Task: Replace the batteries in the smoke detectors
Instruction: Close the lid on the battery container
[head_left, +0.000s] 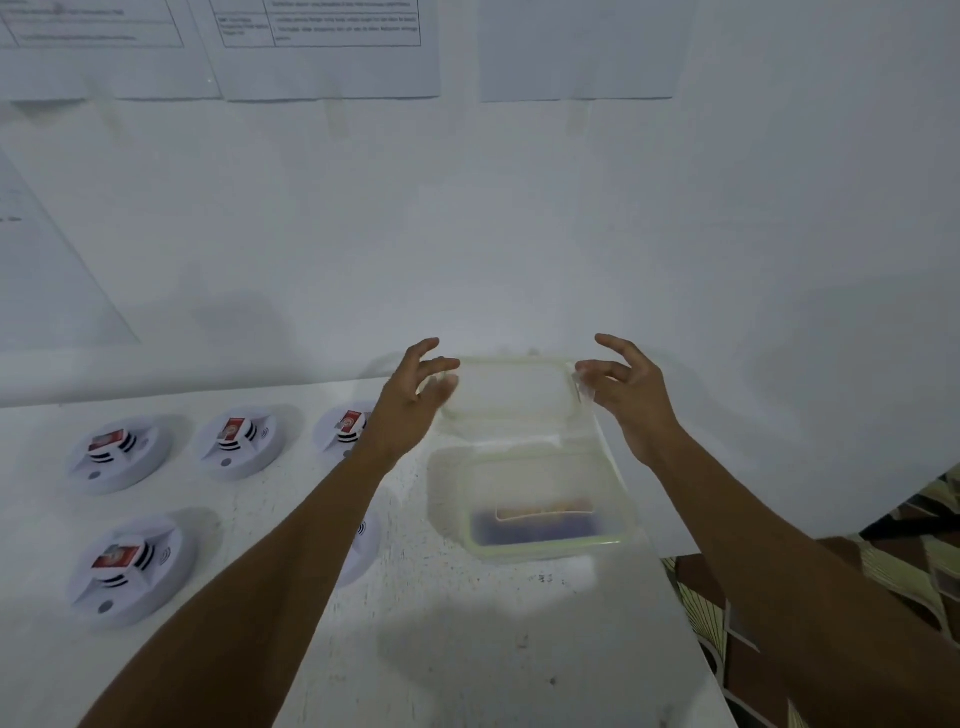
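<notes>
Left hand (410, 400) and right hand (631, 395): both half open, fingers curved and spread, set at the left and right edges of a clear lid (511, 389) raised over the far side of its container (545, 545). Fingertips reach the lid's edges, but blur hides whether they pinch it; a grip cannot be confirmed.

Judgement: the lid is thin, light, somewhat flexible plastic, smooth enough to slip, and is best taken by opposite edges.

The container stands by the right edge of the worktop (467, 649). Dark blue and orange contents lie in its bottom, possibly batteries, but they cannot be identified.

Smoke detectors (119, 452): five on the worktop's left half, in two rows, one partly under the left forearm. Four show a red-labelled block at centre. Judged light and rigid; hold by the rim.
</notes>
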